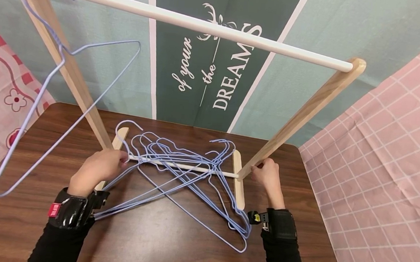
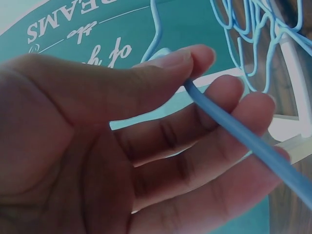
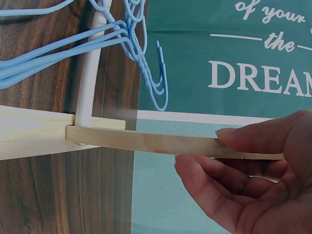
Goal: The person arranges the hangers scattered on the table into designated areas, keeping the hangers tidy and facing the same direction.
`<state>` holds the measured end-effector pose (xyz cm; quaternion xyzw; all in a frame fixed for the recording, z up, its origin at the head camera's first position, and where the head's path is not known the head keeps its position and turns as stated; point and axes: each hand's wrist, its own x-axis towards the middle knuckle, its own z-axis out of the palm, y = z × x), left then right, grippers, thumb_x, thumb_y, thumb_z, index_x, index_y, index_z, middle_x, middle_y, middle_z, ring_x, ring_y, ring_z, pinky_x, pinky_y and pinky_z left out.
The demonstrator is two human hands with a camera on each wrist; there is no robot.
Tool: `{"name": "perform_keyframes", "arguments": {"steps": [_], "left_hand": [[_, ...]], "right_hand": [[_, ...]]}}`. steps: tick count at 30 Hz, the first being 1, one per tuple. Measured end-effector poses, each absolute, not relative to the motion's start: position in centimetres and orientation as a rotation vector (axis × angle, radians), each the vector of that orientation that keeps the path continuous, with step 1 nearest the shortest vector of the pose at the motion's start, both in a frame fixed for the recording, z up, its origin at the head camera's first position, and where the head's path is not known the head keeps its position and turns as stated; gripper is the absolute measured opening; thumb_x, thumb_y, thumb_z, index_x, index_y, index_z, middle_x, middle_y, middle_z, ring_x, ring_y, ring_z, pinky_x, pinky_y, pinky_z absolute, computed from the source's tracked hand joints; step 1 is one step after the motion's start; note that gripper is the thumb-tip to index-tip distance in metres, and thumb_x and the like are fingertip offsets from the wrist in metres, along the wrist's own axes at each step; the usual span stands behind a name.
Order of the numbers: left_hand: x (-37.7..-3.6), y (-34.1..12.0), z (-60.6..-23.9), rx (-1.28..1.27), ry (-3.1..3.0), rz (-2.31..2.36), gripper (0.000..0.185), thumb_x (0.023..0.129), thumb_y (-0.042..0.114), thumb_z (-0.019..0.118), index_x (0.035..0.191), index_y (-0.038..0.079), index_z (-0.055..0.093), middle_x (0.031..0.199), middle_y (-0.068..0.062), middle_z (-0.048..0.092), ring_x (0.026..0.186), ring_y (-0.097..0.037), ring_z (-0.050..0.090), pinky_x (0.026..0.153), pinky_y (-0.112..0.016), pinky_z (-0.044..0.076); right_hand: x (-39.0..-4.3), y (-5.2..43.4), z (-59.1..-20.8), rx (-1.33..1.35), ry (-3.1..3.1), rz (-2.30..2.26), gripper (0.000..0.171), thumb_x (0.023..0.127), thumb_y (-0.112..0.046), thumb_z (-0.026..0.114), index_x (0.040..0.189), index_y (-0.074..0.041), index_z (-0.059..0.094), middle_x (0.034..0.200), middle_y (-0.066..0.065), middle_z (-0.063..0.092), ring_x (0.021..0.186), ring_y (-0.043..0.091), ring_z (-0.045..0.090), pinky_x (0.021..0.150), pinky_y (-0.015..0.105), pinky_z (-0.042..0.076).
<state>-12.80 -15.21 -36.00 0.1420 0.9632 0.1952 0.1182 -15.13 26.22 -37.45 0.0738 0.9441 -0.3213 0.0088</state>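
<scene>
Left hand [image 1: 100, 167] is down low at the near left foot of the wooden rack [image 1: 310, 104], knuckles up, thumb pinching one blue wire hanger [image 2: 243, 136] against the fingers — the wrist view shows the wire running across the fingertips. That hanger belongs to the tangled pile of hangers [image 1: 188, 174] lying on the brown table [image 1: 157, 242], draped over the rack's low white crossbar [image 1: 177, 166]. Over on the right, the right hand [image 1: 267, 177] holds the slanted right leg just above its foot — thumb on top, fingers curled under the wood — while a lone hanger [image 1: 60, 107] hangs from the top rail [image 1: 189, 21] at far left.
</scene>
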Motion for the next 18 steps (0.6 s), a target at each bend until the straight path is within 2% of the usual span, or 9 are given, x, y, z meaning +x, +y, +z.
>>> {"name": "perform_keyframes", "arguments": {"steps": [11,18], "left_hand": [[-12.42,-15.34,-35.11,0.357,2.834,0.583,0.022,0.083,0.002,0.052,0.065,0.015,0.048,0.063,-0.002,0.045,0.057,-0.020,0.040,0.047,-0.033,0.031],[-12.24,-15.32,-34.91,0.360,2.853,0.580,0.020,0.083,0.003,0.053,0.066,0.014,0.049,0.063,-0.001,0.045,0.056,-0.020,0.040,0.047,-0.033,0.031]], "right_hand": [[-15.22,26.18,-37.44,0.231,2.949,-1.004,0.019,0.085,-0.003,0.056,0.091,0.014,0.060,0.066,0.018,0.061,0.057,0.030,0.061,0.046,0.028,0.043],[-15.18,26.23,-37.46,0.232,2.937,-1.037,0.020,0.084,-0.002,0.055,0.093,0.015,0.059,0.071,0.022,0.061,0.061,0.033,0.063,0.048,0.029,0.046]]}}
